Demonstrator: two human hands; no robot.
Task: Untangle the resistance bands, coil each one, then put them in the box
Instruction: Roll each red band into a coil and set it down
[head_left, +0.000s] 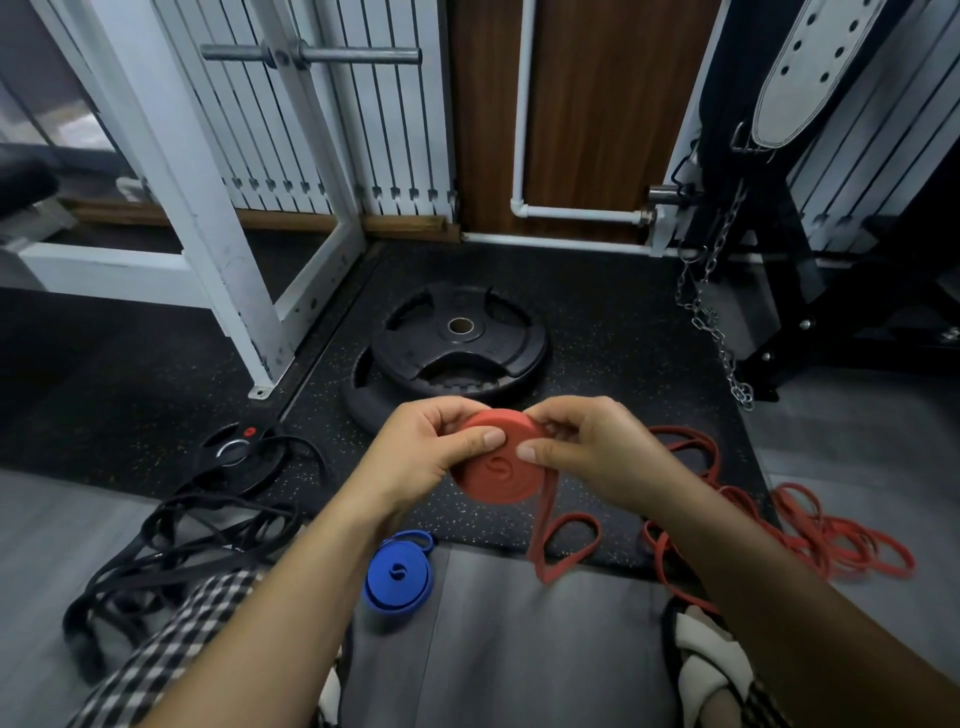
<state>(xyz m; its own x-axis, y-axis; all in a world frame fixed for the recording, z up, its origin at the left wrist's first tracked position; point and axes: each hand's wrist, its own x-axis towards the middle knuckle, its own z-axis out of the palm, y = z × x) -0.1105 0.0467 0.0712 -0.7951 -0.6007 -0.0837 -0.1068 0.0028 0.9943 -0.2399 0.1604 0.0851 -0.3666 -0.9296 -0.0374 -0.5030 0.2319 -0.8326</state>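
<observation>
While pinched, red coil (493, 467) between grips.

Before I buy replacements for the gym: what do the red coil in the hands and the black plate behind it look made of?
Red coil: looks like matte rubber or latex; the flat strip winds tightly and its loose tail droops limply. Black plate: probably rubber-coated, with a dull moulded surface, grip cut-outs and a shiny metal ring at the hub; the core is hidden.

Red band coil (493, 467) nearly wound, flat disc held mid-air, loose tail (558, 540) hanging to the mat. Blue band (397, 574) coiled, lying on the floor. Black bands (176, 540) tangled at left; thin red bands (810, 530) tangled at right.
</observation>
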